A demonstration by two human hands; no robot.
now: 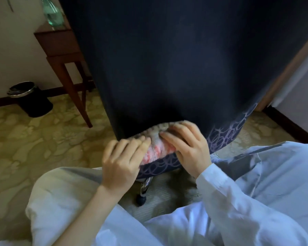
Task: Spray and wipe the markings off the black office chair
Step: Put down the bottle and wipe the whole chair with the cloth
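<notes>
The black office chair fills the middle of the head view, its dark back facing me. Pale looping markings run along the lower edge of the back. A fuzzy cloth, grey-white with pink stains, lies against that lower edge. My left hand presses the cloth's left side with curled fingers. On the cloth's right side my right hand presses down too, fingers bent over its top. No spray bottle is in view.
A wooden side table stands at the left with a green glass vase on it. A black waste bin sits by the wall. The chair's chrome leg and caster are below my hands. My knees in light trousers flank the chair.
</notes>
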